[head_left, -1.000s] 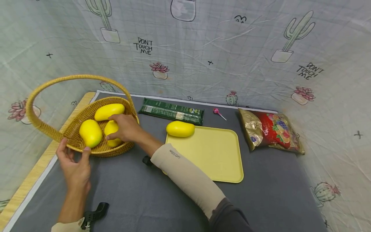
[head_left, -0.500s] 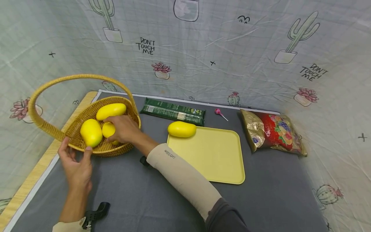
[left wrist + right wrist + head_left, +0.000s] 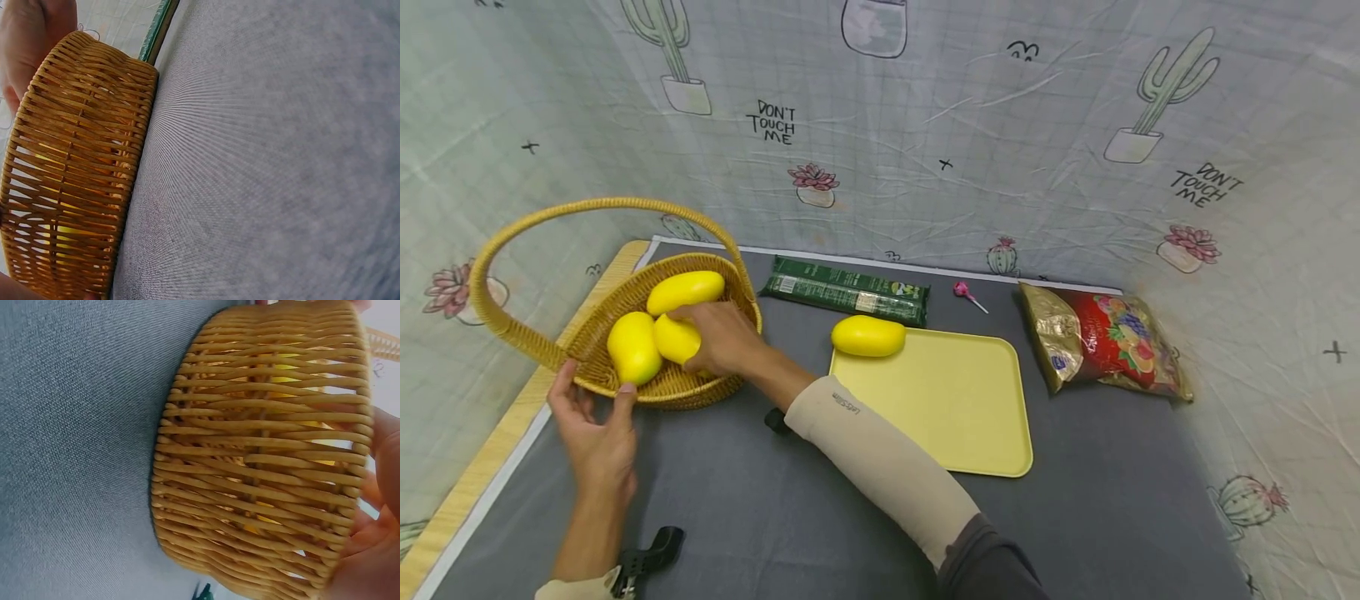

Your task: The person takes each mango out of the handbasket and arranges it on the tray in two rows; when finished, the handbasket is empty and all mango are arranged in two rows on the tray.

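A woven basket with a tall hoop handle stands at the left of the table, and three yellow mangoes lie in it. My right hand reaches over the basket's right rim and grips the right-hand mango, hiding part of it. Beside that one sit the left mango and the back mango. At the near left rim, my left hand holds the basket, thumb on the near edge and fingers at the side. Both wrist views show the basket's woven wall close up, with yellow showing through the gaps.
Right of the basket lies a yellow tray, with another mango on its back left corner. Behind it are a long green packet and a pink lollipop. A red and gold bag lies at the right.
The mango under my right hand has shifted left and slightly back, against the other two, and my right hand has moved with it. My left hand stays at the rim.
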Tool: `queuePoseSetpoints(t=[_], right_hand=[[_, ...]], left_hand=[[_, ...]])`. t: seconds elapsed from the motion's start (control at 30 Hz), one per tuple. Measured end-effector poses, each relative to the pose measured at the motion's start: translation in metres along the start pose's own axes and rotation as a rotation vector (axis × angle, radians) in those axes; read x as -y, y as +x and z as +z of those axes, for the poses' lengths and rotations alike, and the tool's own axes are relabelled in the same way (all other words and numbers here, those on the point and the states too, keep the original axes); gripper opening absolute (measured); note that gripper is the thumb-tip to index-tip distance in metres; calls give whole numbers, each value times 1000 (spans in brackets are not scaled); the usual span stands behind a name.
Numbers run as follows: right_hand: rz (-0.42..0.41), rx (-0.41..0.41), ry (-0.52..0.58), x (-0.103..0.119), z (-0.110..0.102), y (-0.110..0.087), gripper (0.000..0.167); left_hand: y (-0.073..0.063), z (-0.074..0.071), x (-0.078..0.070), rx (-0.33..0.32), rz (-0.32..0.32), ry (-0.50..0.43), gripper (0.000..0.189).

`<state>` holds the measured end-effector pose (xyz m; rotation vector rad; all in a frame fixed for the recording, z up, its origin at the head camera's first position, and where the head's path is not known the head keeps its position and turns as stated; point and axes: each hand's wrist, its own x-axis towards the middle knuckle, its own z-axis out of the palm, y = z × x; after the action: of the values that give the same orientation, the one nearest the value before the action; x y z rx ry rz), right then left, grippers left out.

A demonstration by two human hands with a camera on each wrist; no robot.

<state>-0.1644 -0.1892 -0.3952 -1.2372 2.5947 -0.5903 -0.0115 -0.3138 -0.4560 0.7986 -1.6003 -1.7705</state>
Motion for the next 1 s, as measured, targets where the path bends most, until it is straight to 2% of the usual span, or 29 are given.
queuePoseSetpoints(t=[0.13, 0.37, 0.77, 1.0], right_hand=[[-46, -17, 47, 1, -7, -7, 75], [-72, -65, 153, -3, -22, -23, 76], [-164, -136, 266, -13, -41, -53, 79], [-198, -127, 364, -26, -54, -77, 78]], left_hand=[[0, -1, -1, -1, 0, 8, 73], [-1, -1, -1, 6, -5, 11, 74], [-1, -1, 0, 8, -11, 9, 74], [-2, 0, -2, 0, 5, -4, 73]])
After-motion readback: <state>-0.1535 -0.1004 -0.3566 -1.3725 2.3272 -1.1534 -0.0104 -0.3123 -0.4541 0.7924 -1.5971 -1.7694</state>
